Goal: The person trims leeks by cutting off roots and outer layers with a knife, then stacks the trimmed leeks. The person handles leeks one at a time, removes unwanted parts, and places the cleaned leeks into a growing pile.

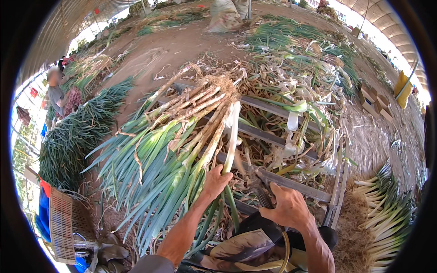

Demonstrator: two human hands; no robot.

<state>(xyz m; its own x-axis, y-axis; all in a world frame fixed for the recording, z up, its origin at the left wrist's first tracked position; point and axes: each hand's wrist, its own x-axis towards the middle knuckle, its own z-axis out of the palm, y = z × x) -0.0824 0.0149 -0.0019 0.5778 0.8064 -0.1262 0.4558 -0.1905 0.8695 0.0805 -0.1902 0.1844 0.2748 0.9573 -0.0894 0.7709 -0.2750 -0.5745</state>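
My left hand [215,183] is closed round a long green onion [232,136], its pale, partly stripped shaft pointing away and its green leaves hanging below. Beside it, a pile of unpeeled green onions [168,150] lies across a metal rack [259,133], dry roots at the far end and leaves toward the near left. In my right hand [291,207] is a dark-handled blow gun [264,196], its nozzle end blurred close to the onion's shaft. A yellowish hose [286,250] hangs beneath that hand.
Peeled skins and leaf scraps [296,82] heap up beyond the rack. White-stemmed onions [380,218] lie at the right. A wicker basket [61,225] stands lower left, near a big leafy stack [82,134]. Another person [55,93] is at far left. Cardboard boxes [375,103] stand far right.
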